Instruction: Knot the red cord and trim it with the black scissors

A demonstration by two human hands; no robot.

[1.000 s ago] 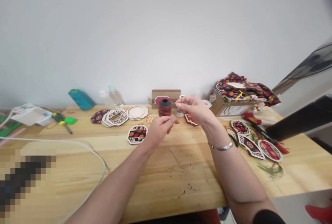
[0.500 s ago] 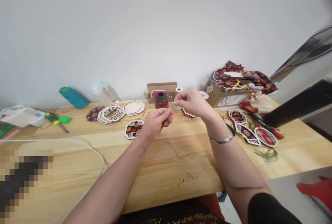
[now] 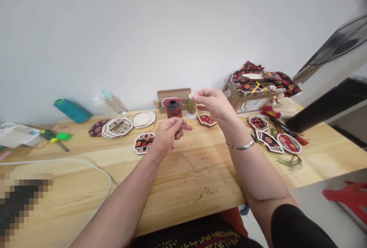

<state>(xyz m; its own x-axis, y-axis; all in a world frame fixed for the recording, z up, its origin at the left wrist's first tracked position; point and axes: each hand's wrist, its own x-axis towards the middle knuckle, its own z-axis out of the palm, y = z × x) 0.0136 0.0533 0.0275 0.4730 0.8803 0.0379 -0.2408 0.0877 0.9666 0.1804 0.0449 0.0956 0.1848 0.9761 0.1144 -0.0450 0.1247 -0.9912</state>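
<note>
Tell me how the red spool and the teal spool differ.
The red spool stands upright, while the teal spool is tipped at a slant. The red spool shows a dark top; the teal spool looks mostly teal. The red spool is just beyond the left hand; the teal spool is well away from it. Both are near the wall.

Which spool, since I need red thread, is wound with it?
The dark-topped spool just beyond the left hand; the teal spool and gold spool show other colours.
</note>
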